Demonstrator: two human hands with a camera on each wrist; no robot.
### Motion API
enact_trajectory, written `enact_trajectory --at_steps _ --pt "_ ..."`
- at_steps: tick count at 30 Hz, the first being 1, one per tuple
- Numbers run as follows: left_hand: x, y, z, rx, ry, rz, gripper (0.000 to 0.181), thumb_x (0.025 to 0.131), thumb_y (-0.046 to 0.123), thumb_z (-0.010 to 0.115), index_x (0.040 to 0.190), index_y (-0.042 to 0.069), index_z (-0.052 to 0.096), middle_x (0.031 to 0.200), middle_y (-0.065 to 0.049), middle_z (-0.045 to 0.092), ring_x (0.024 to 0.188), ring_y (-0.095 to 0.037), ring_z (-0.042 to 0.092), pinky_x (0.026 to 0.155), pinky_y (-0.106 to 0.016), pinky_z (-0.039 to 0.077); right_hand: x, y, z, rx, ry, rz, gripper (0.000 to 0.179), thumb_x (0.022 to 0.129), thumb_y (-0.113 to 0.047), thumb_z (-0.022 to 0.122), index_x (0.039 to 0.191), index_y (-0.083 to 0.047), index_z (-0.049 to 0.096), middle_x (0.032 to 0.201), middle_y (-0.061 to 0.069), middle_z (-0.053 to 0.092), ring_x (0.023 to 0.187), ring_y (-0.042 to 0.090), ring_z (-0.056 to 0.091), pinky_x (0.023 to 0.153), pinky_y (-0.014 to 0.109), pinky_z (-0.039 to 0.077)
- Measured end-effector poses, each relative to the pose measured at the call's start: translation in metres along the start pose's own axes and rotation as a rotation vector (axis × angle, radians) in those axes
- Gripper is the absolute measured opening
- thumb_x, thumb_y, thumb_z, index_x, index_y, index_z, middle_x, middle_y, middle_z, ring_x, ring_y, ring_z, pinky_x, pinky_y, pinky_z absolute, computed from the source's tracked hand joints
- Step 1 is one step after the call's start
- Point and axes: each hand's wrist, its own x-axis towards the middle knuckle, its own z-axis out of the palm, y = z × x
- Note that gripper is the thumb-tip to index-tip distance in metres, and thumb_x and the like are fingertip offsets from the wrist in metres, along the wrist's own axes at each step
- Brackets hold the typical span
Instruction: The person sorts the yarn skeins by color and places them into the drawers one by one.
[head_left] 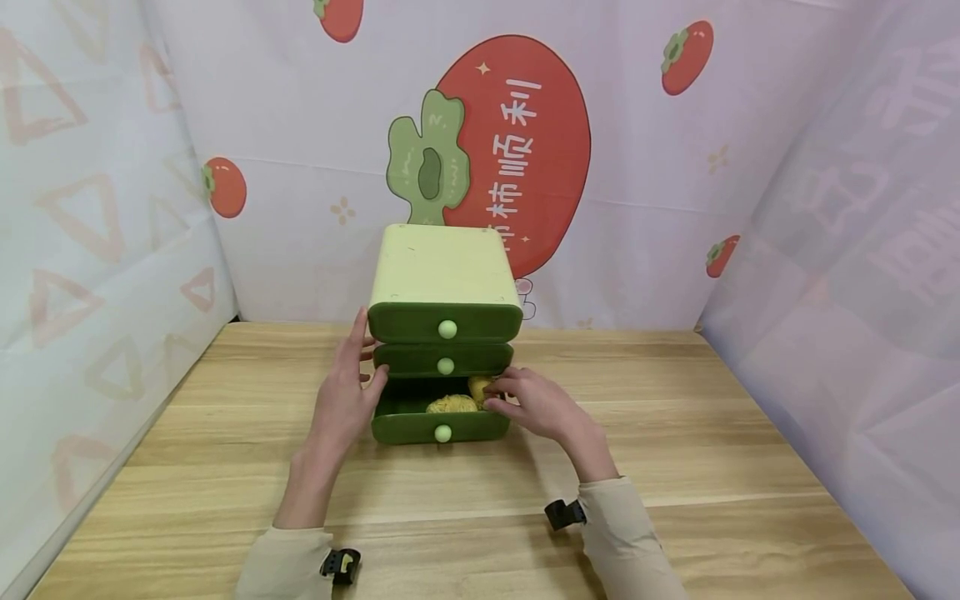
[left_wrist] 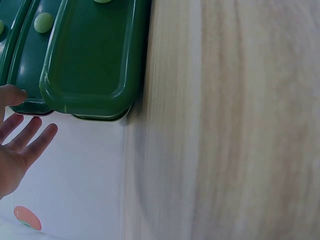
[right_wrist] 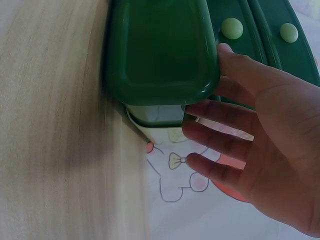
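A small chest with a cream top (head_left: 446, 265) and three green drawers stands on the table. Its bottom drawer (head_left: 408, 427) is pulled out. Inside lies a yellow-brown, ridged, lumpy thing (head_left: 452, 405); a second yellowish thing (head_left: 477, 387) stands at the right wall. My right hand (head_left: 536, 402) is at that corner, thumb and fingertips over the rim beside the second thing. The right wrist view shows other fingers outside the side wall; whether they pinch anything is hidden. My left hand (head_left: 347, 392) rests against the chest's left side, fingers spread, thumb near the middle drawer (head_left: 408, 360).
The wooden table (head_left: 690, 467) extends on both sides and in front of the chest. Behind stands a pale cloth backdrop (head_left: 300, 92) with printed red fruit, and cloth side walls (head_left: 97, 250) flank the table. Each drawer has a round pale-green knob (head_left: 443, 433).
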Motion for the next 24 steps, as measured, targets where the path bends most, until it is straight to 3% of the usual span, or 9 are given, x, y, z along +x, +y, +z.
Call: enact_trajectory --at_steps 3,8,16,24 --pt "0.000 0.000 0.000 0.001 -0.001 -0.001 0.087 0.097 0.005 0.059 0.161 0.030 0.006 0.137 -0.020 0.050 0.117 -0.037 0.060 0.085 -0.052 0.056 0.000 0.000 -0.001 -0.001 0.019 0.002 0.033 0.099 -0.034 0.060 0.122 -0.012 0.070 0.123 0.005 0.067 0.115 0.024 0.064 0.099 0.043 0.050" --pt "0.000 0.001 -0.001 0.003 -0.003 -0.005 0.088 0.097 0.006 0.059 0.161 0.034 0.005 0.136 -0.019 0.049 0.117 -0.037 0.060 0.085 -0.052 0.056 -0.001 -0.001 -0.002 -0.024 0.100 -0.035 0.026 0.098 -0.032 0.064 0.115 -0.014 0.073 0.111 0.002 0.070 0.102 0.020 0.067 0.088 0.038 0.054" --pt "0.000 0.002 -0.001 0.002 -0.004 -0.009 0.087 0.097 0.006 0.059 0.161 0.032 0.006 0.136 -0.018 0.050 0.117 -0.036 0.060 0.085 -0.051 0.056 0.001 -0.004 0.000 -0.044 0.221 -0.216 0.016 0.091 -0.024 0.073 0.105 -0.015 0.077 0.091 -0.007 0.066 0.078 0.012 0.064 0.070 0.024 0.051" --pt "0.000 0.001 -0.001 0.001 0.005 -0.002 0.086 0.097 0.006 0.059 0.161 0.030 0.007 0.135 -0.019 0.050 0.116 -0.037 0.060 0.084 -0.051 0.056 0.004 -0.012 0.004 -0.062 0.276 -0.341 0.016 0.089 -0.026 0.076 0.102 -0.015 0.077 0.084 -0.009 0.066 0.070 0.005 0.061 0.062 0.015 0.048"
